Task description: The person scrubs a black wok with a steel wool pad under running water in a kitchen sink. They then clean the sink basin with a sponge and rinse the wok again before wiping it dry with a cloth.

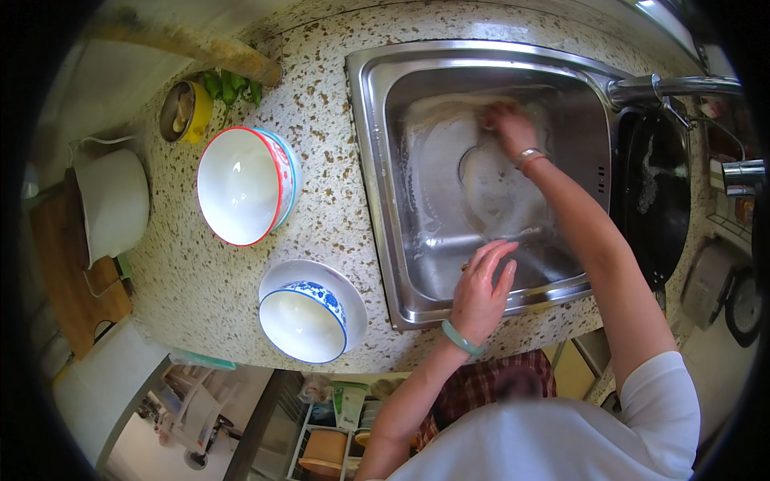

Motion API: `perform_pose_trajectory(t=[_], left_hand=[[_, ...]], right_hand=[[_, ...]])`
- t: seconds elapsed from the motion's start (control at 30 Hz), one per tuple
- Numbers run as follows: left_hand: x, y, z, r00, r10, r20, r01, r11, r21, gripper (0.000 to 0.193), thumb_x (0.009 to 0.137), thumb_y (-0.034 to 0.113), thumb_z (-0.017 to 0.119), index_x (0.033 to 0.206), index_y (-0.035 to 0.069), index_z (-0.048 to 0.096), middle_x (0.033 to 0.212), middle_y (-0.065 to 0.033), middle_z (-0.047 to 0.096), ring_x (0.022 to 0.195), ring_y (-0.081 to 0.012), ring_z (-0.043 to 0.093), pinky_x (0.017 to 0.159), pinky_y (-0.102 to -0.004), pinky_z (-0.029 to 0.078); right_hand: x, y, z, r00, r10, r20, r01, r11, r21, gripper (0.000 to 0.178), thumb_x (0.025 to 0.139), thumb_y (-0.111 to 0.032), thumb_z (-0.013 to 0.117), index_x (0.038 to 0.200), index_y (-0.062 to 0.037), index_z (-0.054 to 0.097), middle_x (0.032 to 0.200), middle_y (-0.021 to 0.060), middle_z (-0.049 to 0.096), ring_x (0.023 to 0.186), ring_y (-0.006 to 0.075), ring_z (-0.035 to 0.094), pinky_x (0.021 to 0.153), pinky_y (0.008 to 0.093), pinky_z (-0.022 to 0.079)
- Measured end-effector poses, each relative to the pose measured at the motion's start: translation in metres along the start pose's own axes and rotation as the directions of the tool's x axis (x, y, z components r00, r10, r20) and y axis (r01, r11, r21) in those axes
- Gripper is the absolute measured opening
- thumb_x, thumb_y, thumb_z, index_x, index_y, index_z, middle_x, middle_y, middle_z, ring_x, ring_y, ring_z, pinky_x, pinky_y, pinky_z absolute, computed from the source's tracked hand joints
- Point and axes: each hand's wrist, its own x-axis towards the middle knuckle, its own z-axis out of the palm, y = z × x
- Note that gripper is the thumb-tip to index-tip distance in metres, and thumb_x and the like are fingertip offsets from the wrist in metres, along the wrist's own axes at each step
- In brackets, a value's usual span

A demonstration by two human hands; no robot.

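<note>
Head cam, top-down over a speckled stone countertop (321, 184) w/ a stainless steel sink (377, 160) set into it.

R hand (507, 127) is down in the sink basin, fingers curled and pressed onto a wet, pale cloth or film (449, 112) lying on the basin floor near the drain; looks clenched on it, but can't tell for sure whether it's gripped or just pushed, too blurry/soapy. Bracelet (529, 157) on the R wrist. Forearm runs from lower right up into the basin.

L hand (480, 289) rests at the sink's front rim, fingers spread & extended over the edge into the basin, holding nothing, grip released. Green bangle (460, 338) on the L wrist.

Faucet (674, 85) comes in from the right, spout over the sink's right side. Black wok (654, 192) sits just right of the sink, w/ some white residue inside.

Left of the sink, on the counter: large white bowl w/ red rim (241, 184), tilted, nested w/ a blue-rimmed one behind it. Nearer the front edge: blue-and-white patterned bowl (305, 321) sitting tilted on a white plate (349, 293). Small yellow bowl (184, 112) at back left, green veg (233, 84) just beside it. White pot (112, 200) at far left on a wooden board (68, 280).

Person wears a white top (561, 441); open shelving visible below the counter edge.
</note>
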Motion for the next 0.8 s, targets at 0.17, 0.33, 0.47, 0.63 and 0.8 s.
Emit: perform_pose_trajectory(t=[0.17,0.33,0.47,0.63,0.8], left_hand=[[0.005,-0.012,0.009,0.998,0.032,0.063,-0.042,0.984,0.176,0.034,0.092,0.023,0.057,0.122,0.008,0.056,0.129,-0.0169,0.051,0.121,-0.0350,0.048,0.100,-0.0417,0.040],[0.008,-0.013,0.018,0.993,0.114,0.026,-0.117,0.971,0.207,0.036,0.090,0.023,0.059,0.123,0.008,0.056,0.131,-0.0179,0.048,0.122,-0.0367,0.046,0.101,-0.0430,0.038],[0.007,-0.021,0.005,0.998,0.059,0.037,-0.064,0.984,0.168,0.036,0.090,0.022,0.059,0.122,0.007,0.056,0.132,-0.0180,0.048,0.123,-0.0371,0.044,0.102,-0.0435,0.037],[0.005,-0.019,-0.010,0.999,0.029,0.033,-0.036,0.967,0.251,0.035,0.091,0.024,0.058,0.124,0.010,0.055,0.133,-0.0170,0.047,0.123,-0.0352,0.045,0.101,-0.0424,0.038],[0.000,-0.013,-0.007,0.999,0.011,0.053,-0.021,0.980,0.196,0.035,0.092,0.025,0.057,0.124,0.011,0.055,0.133,-0.0170,0.047,0.121,-0.0354,0.047,0.100,-0.0418,0.039]], right_hand=[[-0.107,0.035,0.008,0.954,0.255,0.159,-0.263,0.964,0.031,0.024,0.071,-0.001,0.059,0.093,-0.0107,0.063,0.109,0.0127,0.055,0.099,0.0342,0.055,0.081,0.0424,0.049],[-0.149,-0.050,0.041,0.524,0.324,0.788,-0.847,0.297,0.441,0.020,0.068,0.003,0.057,0.084,-0.0077,0.061,0.093,0.0130,0.055,0.087,0.0351,0.054,0.079,0.0424,0.046],[-0.107,-0.131,0.033,0.851,-0.413,0.325,0.245,0.859,0.450,0.033,0.060,0.005,0.058,0.090,-0.0104,0.058,0.103,0.0093,0.055,0.098,0.0331,0.051,0.089,0.0379,0.042],[-0.005,-0.094,0.043,0.927,-0.373,0.021,0.357,0.902,0.243,0.030,0.067,0.002,0.060,0.093,-0.0125,0.062,0.113,0.0071,0.057,0.106,0.0331,0.050,0.092,0.0409,0.043],[-0.012,0.000,0.014,0.995,0.096,-0.011,-0.088,0.948,0.306,0.028,0.070,0.007,0.055,0.090,-0.0109,0.065,0.111,0.0118,0.058,0.100,0.0366,0.054,0.084,0.0406,0.048]])
